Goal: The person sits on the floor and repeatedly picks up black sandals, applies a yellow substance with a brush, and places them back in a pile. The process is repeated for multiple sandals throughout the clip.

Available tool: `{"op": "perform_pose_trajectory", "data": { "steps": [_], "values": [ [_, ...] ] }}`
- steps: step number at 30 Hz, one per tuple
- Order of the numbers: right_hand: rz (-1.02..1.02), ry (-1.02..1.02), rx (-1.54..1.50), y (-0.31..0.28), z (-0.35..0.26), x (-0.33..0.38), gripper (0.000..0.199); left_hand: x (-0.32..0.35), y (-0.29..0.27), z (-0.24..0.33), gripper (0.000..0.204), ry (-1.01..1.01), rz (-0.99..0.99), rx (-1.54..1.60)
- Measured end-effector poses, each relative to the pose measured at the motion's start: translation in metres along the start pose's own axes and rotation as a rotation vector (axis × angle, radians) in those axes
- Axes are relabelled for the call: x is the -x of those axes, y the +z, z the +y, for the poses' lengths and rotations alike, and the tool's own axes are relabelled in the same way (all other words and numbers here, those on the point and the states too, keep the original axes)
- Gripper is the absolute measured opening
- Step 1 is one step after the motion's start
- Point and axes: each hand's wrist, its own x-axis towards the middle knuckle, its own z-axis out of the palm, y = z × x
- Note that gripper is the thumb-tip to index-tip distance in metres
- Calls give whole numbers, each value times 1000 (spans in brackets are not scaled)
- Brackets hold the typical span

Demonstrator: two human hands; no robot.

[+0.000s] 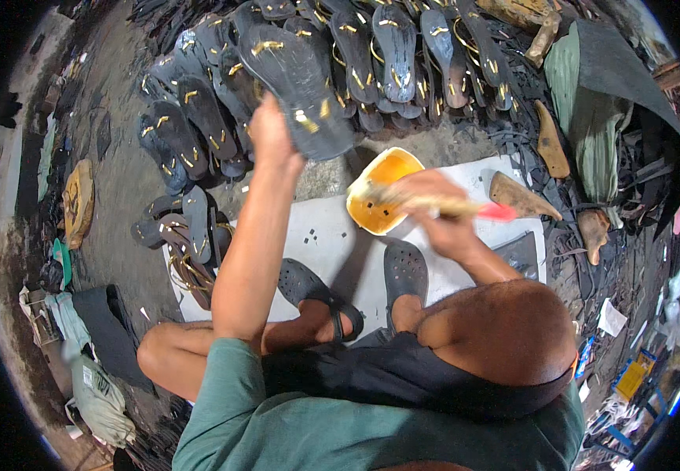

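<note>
The left hand (273, 143) grips a black rubber sandal sole with gold strips (293, 82) above a square white tub (365, 174); the right (438, 200) grips a pale, red-tipped brush (466, 207) over it. Seemingly loading bristles; coating calls for a steady sole.

From the tub (395, 166), passage lay over the white sheet (318, 216) toward eight o'clock; sandals (397, 51) blocked twelve, the brush (454, 206) three.

Grimy dark floor (114, 255), perhaps a wall (16, 161) leftward
</note>
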Motion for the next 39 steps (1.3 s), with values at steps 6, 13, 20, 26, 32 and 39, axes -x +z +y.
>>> {"op": "perform_pose_trajectory", "data": {
  "steps": [6, 13, 20, 26, 32, 39],
  "values": [
    [813, 446, -49, -66, 33, 16, 32, -75, 82, -86, 36, -199, -201, -71],
    [939, 491, -240, -91, 59, 43, 31, -169, 180, -160, 28, -113, -295, -163],
    [915, 597, -231, -84, 73, 43, 33, -156, 135, -140, 35, 279, 47, -453],
    [536, 721, 14, -41, 60, 34, 42, -90, -43, -56, 32, 727, 183, -719],
    [-16, 445, 606, 11, 128, 45, 59, -11, -403, -9, 74, -48, 898, -1716],
    [-14, 384, 887, 29, 148, 35, 51, 18, -438, -14, 58, -320, 602, -1270]
  ]
}}
